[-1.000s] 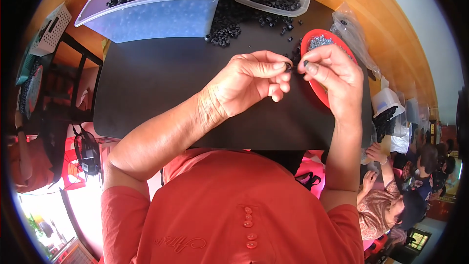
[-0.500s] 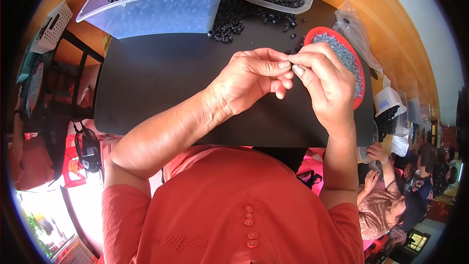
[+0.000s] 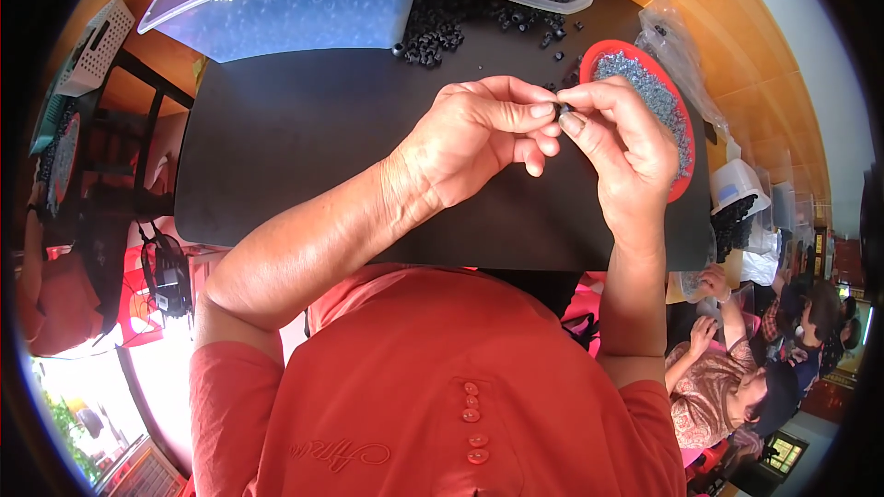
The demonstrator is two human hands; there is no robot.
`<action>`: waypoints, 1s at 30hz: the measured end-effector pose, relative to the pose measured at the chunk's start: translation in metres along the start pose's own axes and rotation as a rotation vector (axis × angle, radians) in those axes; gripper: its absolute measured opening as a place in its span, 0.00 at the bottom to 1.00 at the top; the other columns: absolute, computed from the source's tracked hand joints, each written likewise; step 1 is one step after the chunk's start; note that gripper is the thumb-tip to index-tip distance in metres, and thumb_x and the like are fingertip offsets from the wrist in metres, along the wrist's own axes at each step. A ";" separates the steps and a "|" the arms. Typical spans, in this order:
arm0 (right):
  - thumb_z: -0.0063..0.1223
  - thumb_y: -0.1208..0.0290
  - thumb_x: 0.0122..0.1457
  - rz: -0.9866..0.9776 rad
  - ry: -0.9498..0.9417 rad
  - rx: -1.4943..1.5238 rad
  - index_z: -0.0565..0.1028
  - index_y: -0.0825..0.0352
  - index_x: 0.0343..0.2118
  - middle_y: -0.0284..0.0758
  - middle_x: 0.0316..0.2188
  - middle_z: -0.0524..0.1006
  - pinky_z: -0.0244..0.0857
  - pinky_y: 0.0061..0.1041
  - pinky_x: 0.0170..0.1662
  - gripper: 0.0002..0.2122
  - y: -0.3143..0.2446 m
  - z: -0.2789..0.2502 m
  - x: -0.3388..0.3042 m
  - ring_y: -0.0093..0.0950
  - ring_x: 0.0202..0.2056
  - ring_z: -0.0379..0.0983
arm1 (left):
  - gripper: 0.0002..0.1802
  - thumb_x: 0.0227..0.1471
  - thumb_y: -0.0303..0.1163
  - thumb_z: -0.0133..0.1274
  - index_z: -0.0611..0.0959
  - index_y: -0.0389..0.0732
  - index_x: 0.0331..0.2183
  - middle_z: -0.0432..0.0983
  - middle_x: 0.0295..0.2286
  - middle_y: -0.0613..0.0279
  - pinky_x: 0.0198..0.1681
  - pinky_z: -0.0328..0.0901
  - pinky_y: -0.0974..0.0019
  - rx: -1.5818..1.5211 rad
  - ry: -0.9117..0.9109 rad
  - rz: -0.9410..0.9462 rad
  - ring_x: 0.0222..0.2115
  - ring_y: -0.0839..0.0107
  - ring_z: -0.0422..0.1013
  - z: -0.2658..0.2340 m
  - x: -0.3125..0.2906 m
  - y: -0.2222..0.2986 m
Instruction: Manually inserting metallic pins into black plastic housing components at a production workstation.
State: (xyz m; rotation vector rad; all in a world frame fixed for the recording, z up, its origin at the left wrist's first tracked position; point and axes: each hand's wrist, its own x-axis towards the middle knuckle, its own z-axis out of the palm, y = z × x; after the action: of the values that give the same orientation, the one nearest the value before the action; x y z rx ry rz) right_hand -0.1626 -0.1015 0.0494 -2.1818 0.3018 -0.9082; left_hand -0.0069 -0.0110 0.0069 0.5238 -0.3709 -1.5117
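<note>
Over black mat (image 3: 304, 138) | both hands' grips pinching small black part (image 3: 564, 109) | wooden floor (image 3: 737, 28)

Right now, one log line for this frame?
left hand: pinching small black ring part | right hand: fingers on same part | over black table mat | red round tray of grey bits alongside

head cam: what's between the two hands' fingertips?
A small black ring-like part, pinched between the left hand and the right hand, above the black mat. Its detail is too small to tell.
</note>
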 end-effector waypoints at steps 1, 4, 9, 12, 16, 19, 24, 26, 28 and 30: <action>0.55 0.86 0.56 0.029 0.019 0.098 0.76 0.75 0.36 0.33 0.31 0.74 0.65 0.17 0.37 0.05 0.002 0.001 -0.001 0.19 0.33 0.72 | 0.06 0.56 0.24 0.55 0.79 0.31 0.36 0.77 0.29 0.54 0.30 0.71 0.63 0.000 0.001 -0.001 0.28 0.63 0.76 0.001 0.000 0.000; 0.55 0.88 0.55 0.067 0.059 0.226 0.77 0.76 0.37 0.33 0.32 0.74 0.66 0.16 0.38 0.07 0.004 0.002 -0.002 0.20 0.34 0.72 | 0.06 0.55 0.24 0.55 0.79 0.31 0.36 0.77 0.29 0.54 0.30 0.71 0.63 0.007 0.011 0.011 0.28 0.64 0.76 0.001 0.001 0.000; 0.56 0.88 0.54 0.093 0.085 0.300 0.77 0.77 0.39 0.34 0.33 0.74 0.66 0.16 0.40 0.09 0.006 0.004 -0.003 0.21 0.36 0.72 | 0.09 0.57 0.26 0.54 0.79 0.33 0.39 0.77 0.30 0.55 0.34 0.69 0.64 0.035 -0.032 0.008 0.31 0.66 0.75 -0.005 0.001 0.000; 0.56 0.88 0.54 0.075 0.094 0.247 0.78 0.77 0.39 0.35 0.34 0.75 0.66 0.17 0.42 0.09 0.007 0.005 -0.003 0.22 0.36 0.73 | 0.09 0.56 0.26 0.54 0.79 0.33 0.39 0.77 0.30 0.55 0.33 0.69 0.64 0.045 -0.025 0.015 0.31 0.66 0.75 -0.003 0.000 0.001; 0.57 0.88 0.54 0.073 0.116 0.294 0.78 0.76 0.37 0.35 0.33 0.76 0.69 0.17 0.40 0.08 0.010 0.005 -0.004 0.21 0.35 0.74 | 0.09 0.56 0.26 0.55 0.78 0.32 0.39 0.77 0.30 0.55 0.32 0.69 0.65 0.053 -0.026 0.006 0.31 0.66 0.75 -0.001 -0.001 0.001; 0.57 0.87 0.54 0.090 0.119 0.324 0.78 0.76 0.37 0.35 0.33 0.76 0.69 0.17 0.40 0.07 0.010 0.005 -0.006 0.21 0.35 0.74 | 0.06 0.54 0.23 0.56 0.79 0.31 0.35 0.78 0.29 0.53 0.30 0.72 0.64 0.022 0.014 0.014 0.28 0.64 0.76 0.002 -0.001 0.001; 0.57 0.86 0.55 0.107 0.113 0.282 0.78 0.76 0.37 0.35 0.32 0.76 0.66 0.16 0.39 0.07 0.005 0.004 -0.005 0.21 0.34 0.72 | 0.06 0.54 0.22 0.57 0.80 0.30 0.34 0.78 0.29 0.53 0.29 0.72 0.64 0.056 0.029 0.034 0.28 0.64 0.77 0.002 0.000 0.001; 0.57 0.84 0.55 0.078 0.091 0.197 0.78 0.76 0.36 0.33 0.31 0.75 0.64 0.14 0.34 0.06 0.003 0.004 -0.004 0.18 0.30 0.70 | 0.06 0.54 0.22 0.57 0.80 0.30 0.34 0.78 0.28 0.53 0.29 0.72 0.64 0.069 0.036 0.033 0.28 0.64 0.76 0.002 -0.001 0.001; 0.57 0.84 0.56 0.053 0.088 0.104 0.78 0.75 0.36 0.32 0.29 0.75 0.63 0.14 0.32 0.06 0.002 0.003 -0.002 0.17 0.28 0.69 | 0.06 0.53 0.22 0.57 0.80 0.30 0.34 0.78 0.28 0.53 0.29 0.72 0.64 0.082 0.044 0.033 0.28 0.64 0.76 0.003 -0.001 0.001; 0.57 0.84 0.56 0.029 0.084 0.009 0.78 0.75 0.36 0.31 0.28 0.75 0.62 0.14 0.30 0.05 0.001 0.004 -0.001 0.16 0.26 0.67 | 0.06 0.54 0.22 0.57 0.80 0.30 0.34 0.78 0.28 0.52 0.29 0.72 0.63 0.102 0.055 0.036 0.28 0.63 0.77 0.003 -0.002 0.001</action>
State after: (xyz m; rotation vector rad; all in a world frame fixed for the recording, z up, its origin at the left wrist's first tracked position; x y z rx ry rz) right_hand -0.1612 -0.0993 0.0465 -2.1294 0.3681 -0.9846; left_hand -0.0079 -0.0094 0.0099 0.6352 -0.4145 -1.4465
